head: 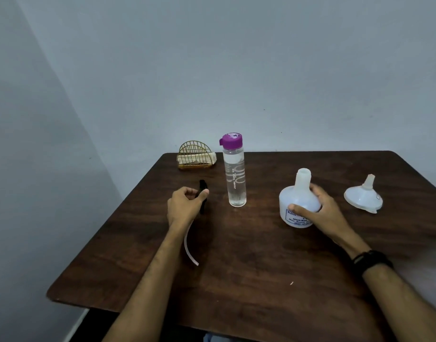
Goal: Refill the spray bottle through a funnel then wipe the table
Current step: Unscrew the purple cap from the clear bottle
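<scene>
A white spray bottle (299,193) stands uncapped on the dark wooden table (236,280), its neck open. My right hand (320,208) wraps around its body. My left hand (184,206) grips the black spray head (203,187), lying on the table; its pale dip tube (188,245) curves back toward me. Between my hands stands a clear water bottle (234,178) with a closed purple lid, partly filled. A white funnel (363,196) rests upside down, spout up, to the right of the spray bottle.
A gold wire napkin holder (196,156) with folded tissues sits at the table's far left corner. Grey walls close in behind and on the left. The table's left edge runs diagonally toward me.
</scene>
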### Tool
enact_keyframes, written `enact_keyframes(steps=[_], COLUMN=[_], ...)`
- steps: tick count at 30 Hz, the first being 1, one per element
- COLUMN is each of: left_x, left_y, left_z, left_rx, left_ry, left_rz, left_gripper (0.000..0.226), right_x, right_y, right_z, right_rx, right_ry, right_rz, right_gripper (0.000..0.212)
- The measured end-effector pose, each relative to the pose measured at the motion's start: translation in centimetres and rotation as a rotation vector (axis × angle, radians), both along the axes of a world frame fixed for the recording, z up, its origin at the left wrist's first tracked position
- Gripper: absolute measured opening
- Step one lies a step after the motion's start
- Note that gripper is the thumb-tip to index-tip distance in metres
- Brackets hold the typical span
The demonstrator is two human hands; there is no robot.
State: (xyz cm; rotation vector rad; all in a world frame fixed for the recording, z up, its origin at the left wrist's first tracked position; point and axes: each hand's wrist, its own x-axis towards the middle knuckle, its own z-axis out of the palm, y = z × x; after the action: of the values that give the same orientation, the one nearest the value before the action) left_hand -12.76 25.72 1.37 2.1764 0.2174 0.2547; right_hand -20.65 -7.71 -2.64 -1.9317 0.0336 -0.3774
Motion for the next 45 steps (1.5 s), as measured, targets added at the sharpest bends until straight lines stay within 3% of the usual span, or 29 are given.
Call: enact_keyframes(steps=[5,11,15,19,22,25,27,29,31,34,36,39,42,45], left_x=[0.1,1.1,1.2,1.7,2.2,2.4,1.9,1.4,0.5,-0.7,-1.3,-1.3,-1.2,-1.8], left_y=[-0.7,-2.1,-3.6,-6.2,-7.8,-8.3,-8.5,-8.6,-8.7,-9.0,-9.2,-9.1,-9.6,-10.5], left_z=[0.8,2.8,5.8,8.6,9.1,8.9,9.0,9.1,9.4,9.6,9.6,10.0,9.8,8.7], left_rx=[0.128,0.224,-0.143,-0.318,-0.301,-0.366,-0.391,-0.391,-0.394,-0.398,-0.353,-0.2,-0.112,-0.193], left_ry=[0.025,0.101,-0.13,-0.244,-0.259,-0.258,-0.251,-0.232,-0.205,-0.171,-0.187,-0.265,-0.287,-0.362], left_rz=[-0.076,-0.259,-0.355,-0.401,-0.445,-0.461,-0.515,-0.588,-0.641,-0.703,-0.763,-0.827,-0.832,-0.733], left_gripper=[0.046,0.081,0.104,0.089,0.071,0.05,0.044,0.043,0.042,0.038,0.037,0.041,0.043,0.046], right_x=[0.1,0.2,0.1,-0.3,-1.3,-2.5,-2.8,-2.3,-1.1,0.8,1.6,1.6,1.8,2.2], right_y=[0.2,0.4,0.4,0.4,1.5,4.6,7.3,9.7,11.6,13.1,13.2,12.8,12.9,13.1], right_z=[0.2,0.0,0.1,0.2,1.3,2.8,3.3,3.4,3.5,4.1,3.9,3.2,2.6,2.3], right_rx=[0.005,-0.028,-0.063,-0.172,-0.357,-0.397,-0.362,-0.355,-0.309,-0.056,0.108,0.13,0.117,0.093], right_ry=[-0.013,0.009,-0.016,-0.228,-0.561,-0.711,-0.657,-0.536,-0.419,-0.276,-0.273,-0.314,-0.331,-0.368], right_rz=[-0.012,-0.056,-0.059,-0.203,-0.411,-0.319,-0.133,-0.03,-0.023,-0.005,0.02,0.041,0.037,0.015], right_gripper=[0.091,0.103,0.09,0.092,0.07,0.049,0.047,0.059,0.077,0.091,0.081,0.06,0.06,0.061])
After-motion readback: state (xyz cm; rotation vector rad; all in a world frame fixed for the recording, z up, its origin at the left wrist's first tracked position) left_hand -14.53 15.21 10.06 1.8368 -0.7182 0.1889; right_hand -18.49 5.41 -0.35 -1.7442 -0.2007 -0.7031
